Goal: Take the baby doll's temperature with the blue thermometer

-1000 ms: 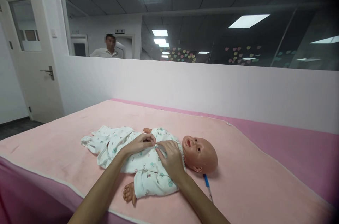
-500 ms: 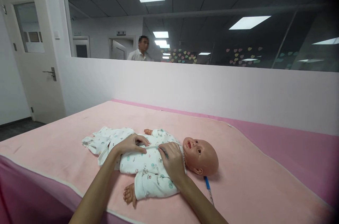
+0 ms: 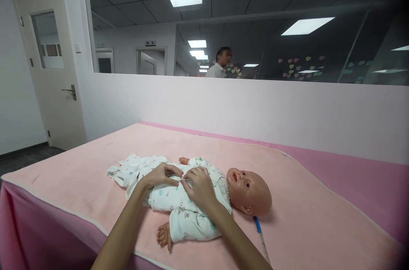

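Note:
A baby doll point(image 3: 249, 191) lies on its back on a pink blanket point(image 3: 79, 176), head to the right. It wears a white printed romper point(image 3: 188, 219). My left hand point(image 3: 159, 175) and my right hand point(image 3: 200, 187) rest on the doll's chest, fingertips meeting at the romper's front seam. Both hands pinch the cloth there with curled fingers. One bare doll hand point(image 3: 164, 236) sticks out of the near sleeve.
A blue-capped pen or thermometer point(image 3: 260, 236) lies beside the doll's head. A low white wall with a window stands behind the table; a person point(image 3: 220, 63) walks beyond the glass. A white door point(image 3: 51, 65) is at the left.
My hands have come closer together on the romper's front, the right one sliding left toward the left. The person behind the glass has walked to the right. The view has shifted slightly.

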Tool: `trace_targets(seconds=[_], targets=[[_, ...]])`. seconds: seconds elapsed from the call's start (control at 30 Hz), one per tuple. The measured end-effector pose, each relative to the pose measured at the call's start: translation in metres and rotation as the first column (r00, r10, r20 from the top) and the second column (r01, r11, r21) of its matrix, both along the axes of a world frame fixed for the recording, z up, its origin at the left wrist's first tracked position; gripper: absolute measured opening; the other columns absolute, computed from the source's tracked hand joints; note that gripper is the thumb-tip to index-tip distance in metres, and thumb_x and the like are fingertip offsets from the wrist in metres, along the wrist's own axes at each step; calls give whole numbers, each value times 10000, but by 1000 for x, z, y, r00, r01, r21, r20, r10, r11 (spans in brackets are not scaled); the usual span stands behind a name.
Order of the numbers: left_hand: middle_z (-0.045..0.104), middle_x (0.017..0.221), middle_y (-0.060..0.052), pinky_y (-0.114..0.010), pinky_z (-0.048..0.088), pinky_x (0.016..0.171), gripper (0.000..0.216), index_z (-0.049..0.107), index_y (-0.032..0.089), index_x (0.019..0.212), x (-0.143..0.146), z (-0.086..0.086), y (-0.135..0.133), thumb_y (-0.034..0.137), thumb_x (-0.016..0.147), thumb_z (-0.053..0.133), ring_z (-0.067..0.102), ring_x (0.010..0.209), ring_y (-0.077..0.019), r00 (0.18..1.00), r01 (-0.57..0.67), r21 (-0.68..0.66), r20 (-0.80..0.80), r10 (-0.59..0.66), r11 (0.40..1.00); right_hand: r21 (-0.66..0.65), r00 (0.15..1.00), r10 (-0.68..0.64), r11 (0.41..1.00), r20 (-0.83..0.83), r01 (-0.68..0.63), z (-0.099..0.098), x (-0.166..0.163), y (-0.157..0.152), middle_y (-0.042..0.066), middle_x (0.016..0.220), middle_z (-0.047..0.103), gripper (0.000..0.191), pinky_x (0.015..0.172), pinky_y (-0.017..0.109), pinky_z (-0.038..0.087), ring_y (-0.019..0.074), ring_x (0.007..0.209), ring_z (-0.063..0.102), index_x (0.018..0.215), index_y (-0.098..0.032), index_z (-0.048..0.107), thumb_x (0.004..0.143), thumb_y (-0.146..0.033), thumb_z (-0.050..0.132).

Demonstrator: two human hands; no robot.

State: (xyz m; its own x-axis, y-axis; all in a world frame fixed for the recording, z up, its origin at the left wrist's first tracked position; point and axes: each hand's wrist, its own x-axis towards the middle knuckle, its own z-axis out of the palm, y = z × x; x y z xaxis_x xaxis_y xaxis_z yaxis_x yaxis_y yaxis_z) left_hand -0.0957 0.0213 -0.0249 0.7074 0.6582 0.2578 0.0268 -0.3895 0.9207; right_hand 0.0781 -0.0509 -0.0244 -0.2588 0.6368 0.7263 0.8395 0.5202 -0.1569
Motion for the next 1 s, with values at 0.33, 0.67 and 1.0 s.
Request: trace_targets(seconds=[0.33,0.67,1.0], targets=[[573,1118,-104,-298,446,824,241,697,171,840,-1,-5,2,246,611,705,517,1048,-241,999,-12,7,-35,12,1000,-26,1000,-21,999,-8,21,-4,0,-1,-13,710,564,140,751,300,319,128,729,470,691,-194,542,820,-224,496],[571,1125,-110,-305,427,838,218,691,163,848,-2,-7,6,178,631,678,520,1047,-240,999,36,-7,16,-36,999,58,999,-22,998,-43,24,-8,0,-1,5,723,546,142,743,282,341,132,735,459,686,-179,523,819,-190,474],[584,1088,-120,-309,436,799,191,697,146,799,1,-9,5,214,620,696,544,984,-232,1000,-6,14,21,6,1000,113,998,-40,993,-44,44,-8,0,-2,-4,699,537,132,809,306,335,127,723,459,679,-183,516,808,-199,493]])
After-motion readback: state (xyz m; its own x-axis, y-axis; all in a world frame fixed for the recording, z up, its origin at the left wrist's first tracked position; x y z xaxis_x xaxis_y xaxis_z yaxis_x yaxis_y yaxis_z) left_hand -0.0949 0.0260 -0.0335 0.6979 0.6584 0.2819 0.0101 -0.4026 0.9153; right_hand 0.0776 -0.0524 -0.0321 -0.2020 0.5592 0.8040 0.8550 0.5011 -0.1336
